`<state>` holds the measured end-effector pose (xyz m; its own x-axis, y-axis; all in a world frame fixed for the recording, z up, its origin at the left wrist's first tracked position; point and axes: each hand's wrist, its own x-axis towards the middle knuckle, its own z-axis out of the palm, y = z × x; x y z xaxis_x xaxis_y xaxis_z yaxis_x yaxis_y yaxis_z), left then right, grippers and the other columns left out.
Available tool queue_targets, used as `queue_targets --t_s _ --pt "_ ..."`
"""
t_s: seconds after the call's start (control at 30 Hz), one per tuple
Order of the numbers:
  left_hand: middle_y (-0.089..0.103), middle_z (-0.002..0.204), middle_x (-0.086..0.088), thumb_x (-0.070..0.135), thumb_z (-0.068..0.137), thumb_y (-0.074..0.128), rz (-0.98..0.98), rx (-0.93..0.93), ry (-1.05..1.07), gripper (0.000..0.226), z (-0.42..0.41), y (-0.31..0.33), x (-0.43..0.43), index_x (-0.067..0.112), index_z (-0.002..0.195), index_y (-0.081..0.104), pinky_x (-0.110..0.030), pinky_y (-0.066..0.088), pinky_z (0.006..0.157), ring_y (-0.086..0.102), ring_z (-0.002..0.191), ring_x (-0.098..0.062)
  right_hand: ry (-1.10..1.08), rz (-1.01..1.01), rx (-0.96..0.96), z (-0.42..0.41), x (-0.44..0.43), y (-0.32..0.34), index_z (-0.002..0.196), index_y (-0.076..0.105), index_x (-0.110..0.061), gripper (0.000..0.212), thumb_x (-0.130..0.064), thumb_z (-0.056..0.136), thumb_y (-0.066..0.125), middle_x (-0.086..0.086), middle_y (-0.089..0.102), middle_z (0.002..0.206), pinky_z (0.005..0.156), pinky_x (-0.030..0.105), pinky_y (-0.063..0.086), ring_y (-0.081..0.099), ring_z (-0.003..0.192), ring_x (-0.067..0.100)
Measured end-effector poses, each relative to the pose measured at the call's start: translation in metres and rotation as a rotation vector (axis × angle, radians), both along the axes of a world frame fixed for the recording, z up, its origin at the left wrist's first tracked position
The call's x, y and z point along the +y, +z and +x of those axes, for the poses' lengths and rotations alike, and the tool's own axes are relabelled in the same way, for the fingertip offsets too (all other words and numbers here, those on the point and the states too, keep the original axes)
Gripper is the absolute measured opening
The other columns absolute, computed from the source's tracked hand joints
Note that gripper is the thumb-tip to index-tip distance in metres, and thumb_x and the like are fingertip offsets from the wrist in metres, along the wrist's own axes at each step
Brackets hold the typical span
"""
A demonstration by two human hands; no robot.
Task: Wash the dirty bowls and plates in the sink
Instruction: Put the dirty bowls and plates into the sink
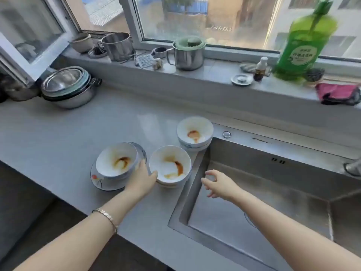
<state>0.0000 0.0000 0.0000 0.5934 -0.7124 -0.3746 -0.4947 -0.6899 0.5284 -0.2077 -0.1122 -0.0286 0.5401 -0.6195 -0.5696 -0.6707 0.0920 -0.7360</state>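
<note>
Grey worktop (78, 133), dry sink (273, 192): nothing is washed yet. The left hand (141, 179) touches the middle bowl (170, 165) (gripping? can't tell). A bowl on a plate (97, 180) sits left of those fingers, and a third bowl (194, 132) sits beyond. The right hand (220, 184) has its fingers apart and empty, over the sink.

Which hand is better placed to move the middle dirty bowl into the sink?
Left. The left hand touches the middle bowl at its near rim; the right hand hovers open over the sink, apart from it.

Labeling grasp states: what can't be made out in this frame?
Head view:
- left hand: its own back hides contact with left bowl and middle bowl; grip unclear.
- faucet: cut off by right edge.
- green bottle: label blurred, unreadable.
- sink drain: mostly hidden by right forearm.
</note>
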Motion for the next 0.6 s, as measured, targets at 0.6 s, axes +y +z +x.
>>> queue_targets --t_s 0.6 --pt "0.054 0.118 0.014 0.004 0.088 0.060 -0.253 0.831 0.042 0.058 0.014 -0.025 0.004 0.051 0.116 0.041 -0.021 0.057 0.067 0.070 0.088 -0.025 -0.492 0.247 -0.296 0.029 0.030 -0.016 0.134 0.040 -0.034 0.060 0.003 0.088 0.048 0.011 0.069 0.092 0.066 0.031 0.058 0.068 0.068 0.017"
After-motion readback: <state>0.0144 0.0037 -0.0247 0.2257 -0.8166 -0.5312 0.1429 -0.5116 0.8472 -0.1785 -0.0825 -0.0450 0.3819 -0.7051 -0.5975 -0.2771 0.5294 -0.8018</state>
